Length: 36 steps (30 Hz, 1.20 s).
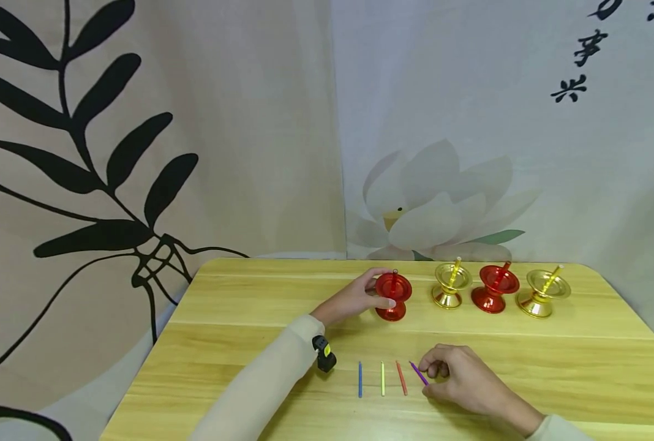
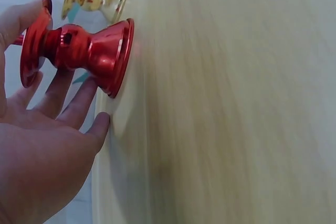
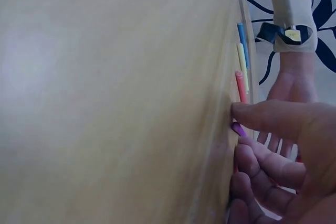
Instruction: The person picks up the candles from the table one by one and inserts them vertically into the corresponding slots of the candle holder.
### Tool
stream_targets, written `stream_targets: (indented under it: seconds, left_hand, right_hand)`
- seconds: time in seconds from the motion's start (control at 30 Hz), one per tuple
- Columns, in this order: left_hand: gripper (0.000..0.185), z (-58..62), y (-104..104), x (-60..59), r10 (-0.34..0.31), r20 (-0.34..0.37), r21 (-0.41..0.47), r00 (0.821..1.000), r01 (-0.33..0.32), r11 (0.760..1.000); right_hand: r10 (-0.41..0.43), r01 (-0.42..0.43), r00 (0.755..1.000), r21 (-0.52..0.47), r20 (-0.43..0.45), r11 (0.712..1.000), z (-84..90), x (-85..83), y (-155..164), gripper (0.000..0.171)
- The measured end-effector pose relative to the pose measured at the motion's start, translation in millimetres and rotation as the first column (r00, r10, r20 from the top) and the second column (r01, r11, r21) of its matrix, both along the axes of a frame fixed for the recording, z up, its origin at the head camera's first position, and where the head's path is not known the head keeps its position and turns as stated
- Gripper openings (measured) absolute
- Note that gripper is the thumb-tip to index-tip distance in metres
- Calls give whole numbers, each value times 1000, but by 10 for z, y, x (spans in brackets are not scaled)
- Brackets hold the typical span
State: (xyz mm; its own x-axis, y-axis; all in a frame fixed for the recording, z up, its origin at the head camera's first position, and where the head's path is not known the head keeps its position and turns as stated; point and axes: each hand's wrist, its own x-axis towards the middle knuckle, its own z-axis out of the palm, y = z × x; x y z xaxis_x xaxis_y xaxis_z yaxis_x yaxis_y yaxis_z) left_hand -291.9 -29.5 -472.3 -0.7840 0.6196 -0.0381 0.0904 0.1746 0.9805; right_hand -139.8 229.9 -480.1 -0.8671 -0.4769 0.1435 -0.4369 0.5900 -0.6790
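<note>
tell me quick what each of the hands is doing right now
Left hand: fingers curled round the shiny red metal candle holder standing on the wooden table.
Right hand: pinching the thin purple candle lying on the table.

Soft, even light fills the head view, bright with no hard shadows; faint ones sit under the hands. The glossy red metal candle holder catches small highlights, and the pale wooden tabletop shines mildly toward 12 o'clock. Edges bow slightly. Both wrist views are smeared: wood grain streaks into blur, the near hands loom soft and oversized at 6 o'clock.
</note>
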Motion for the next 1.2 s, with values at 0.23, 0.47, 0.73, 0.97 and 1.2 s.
stream_targets:
  seconds: [0.23,0.47,0.73,0.97,1.2]
  left_hand:
    - [72,8,-166,39,14,2,-13,1000,-14,1000]
    - [73,28,-320,77,3,-7,-28,1000,-3,1000]
    - [73,-10,-435,127,22,-29,-39,999,-23,999]
    - [75,-27,-519,179,38,-31,-23,999,-39,999]
    - [73,-22,-512,230,65,-35,-1,997,-65,998]
  right_hand:
    - [4,-5,998,16,62,1000,73,-19,2,25]
    - [7,-14,997,81,83,997,126,-60,9,22]
    - [25,-35,995,109,92,993,167,-128,-11,22]
    - [32,-36,997,64,72,997,222,-248,-74,21]
    - [-20,20,999,-13,27,1000,382,-466,-197,14]
